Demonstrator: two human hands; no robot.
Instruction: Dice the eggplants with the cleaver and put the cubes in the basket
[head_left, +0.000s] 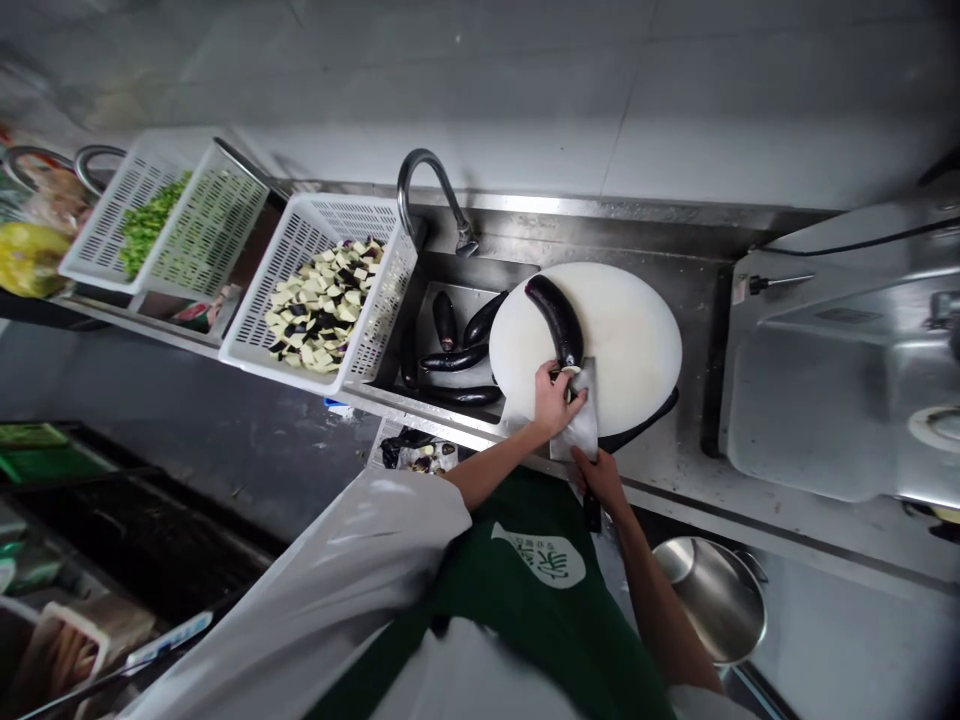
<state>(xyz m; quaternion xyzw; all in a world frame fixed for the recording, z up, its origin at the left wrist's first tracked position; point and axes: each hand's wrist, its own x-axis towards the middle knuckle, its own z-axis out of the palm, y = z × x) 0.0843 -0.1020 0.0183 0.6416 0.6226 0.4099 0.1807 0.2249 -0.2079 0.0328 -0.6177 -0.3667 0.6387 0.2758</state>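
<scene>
Eggplant (556,315) lies on the round white cutting board (637,340), its dark body curving up and to the left from the near edge, where the stem end shows a pale cut. The left hand (553,398) presses down on that near end, its grip curled over the eggplant to steady it. The right hand (598,478) has its grip clenched around the dark handle of a cleaver (581,425), whose broad blade stands just beside the left fingers and meets the eggplant's end. The cutting board rests on the steel desk (675,480), partly overhanging a sink (439,290) in which several whole eggplants (457,358) lie. Left of the sink, a white perforated basket (300,250) holds cubed eggplant pieces (322,305), and farther left another basket (120,200) holds chopped green vegetables (150,230). A curved faucet (431,185) arches over the sink. A steel pot (712,595) sits low beside the person's right forearm.
</scene>
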